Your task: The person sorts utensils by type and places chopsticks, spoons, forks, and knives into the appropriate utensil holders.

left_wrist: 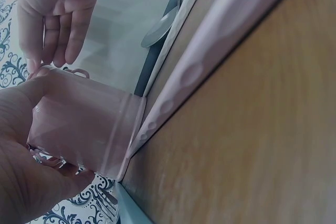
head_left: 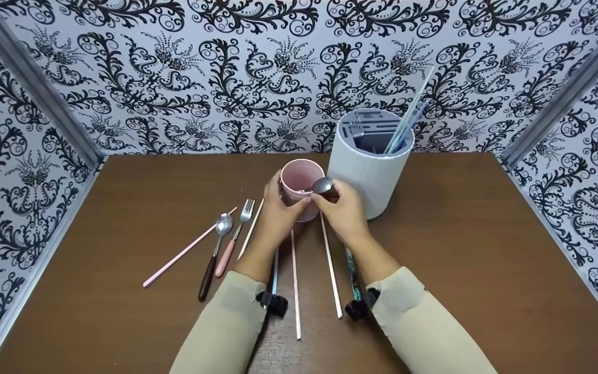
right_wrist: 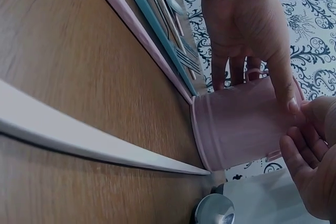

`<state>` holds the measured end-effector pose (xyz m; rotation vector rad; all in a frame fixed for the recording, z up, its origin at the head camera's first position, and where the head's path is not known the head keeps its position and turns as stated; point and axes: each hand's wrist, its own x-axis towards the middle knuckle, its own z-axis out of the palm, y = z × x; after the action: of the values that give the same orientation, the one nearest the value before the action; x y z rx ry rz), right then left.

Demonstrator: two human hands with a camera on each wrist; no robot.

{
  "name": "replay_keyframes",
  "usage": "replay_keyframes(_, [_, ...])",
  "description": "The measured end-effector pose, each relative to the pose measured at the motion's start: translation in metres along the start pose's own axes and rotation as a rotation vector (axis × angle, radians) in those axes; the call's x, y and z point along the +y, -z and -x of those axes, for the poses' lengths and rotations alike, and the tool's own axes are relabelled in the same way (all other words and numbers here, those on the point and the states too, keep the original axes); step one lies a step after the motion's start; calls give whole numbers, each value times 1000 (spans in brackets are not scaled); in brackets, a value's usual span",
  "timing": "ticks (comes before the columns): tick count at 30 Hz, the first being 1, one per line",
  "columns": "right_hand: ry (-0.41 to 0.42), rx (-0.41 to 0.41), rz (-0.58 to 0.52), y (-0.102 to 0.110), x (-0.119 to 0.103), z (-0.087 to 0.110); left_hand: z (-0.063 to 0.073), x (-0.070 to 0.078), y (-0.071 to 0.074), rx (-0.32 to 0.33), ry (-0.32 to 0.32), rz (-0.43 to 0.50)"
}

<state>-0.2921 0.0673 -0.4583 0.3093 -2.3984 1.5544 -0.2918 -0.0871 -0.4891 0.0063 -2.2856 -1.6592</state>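
A pink plastic cup [head_left: 303,175] with small side loops stands upright on the table. My left hand [head_left: 278,215] grips it from the left, thumb on the near side and fingers behind. At the rim, my right hand [head_left: 345,210] touches with its thumb, close to the left thumb. In the left wrist view the right hand's fingers [left_wrist: 65,38] look relaxed beside the cup, not wrapped round it. A spoon [head_left: 323,185] lies between cup and holder, its handle partly hidden by the right hand.
A white cutlery holder [head_left: 369,176] with slots stands behind right, pale chopsticks [head_left: 408,117] sticking up from it. Left of the hands lie a dark-handled spoon [head_left: 208,275], a pink-handled fork [head_left: 226,257] and a pink chopstick [head_left: 185,252]. Another chopstick [head_left: 331,267] lies between the forearms.
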Motion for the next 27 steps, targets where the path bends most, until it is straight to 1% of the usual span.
replay_keyframes(5, [-10,-13,-18,4,1,3,0,1,0,-1,2,-4])
replay_keyframes(10, [-28,-33,0,9,3,7,1,1,0,1,11,-11])
replay_keyframes(16, [-27,-38,16,18,8,13,0,1,1,-12,17,-4])
replay_keyframes(21, [-44,-34,-8,25,13,21,1,2,1,-15,25,-3])
replay_keyframes(27, [-70,-34,-5,35,18,32,2,2,1,-12,24,-4])
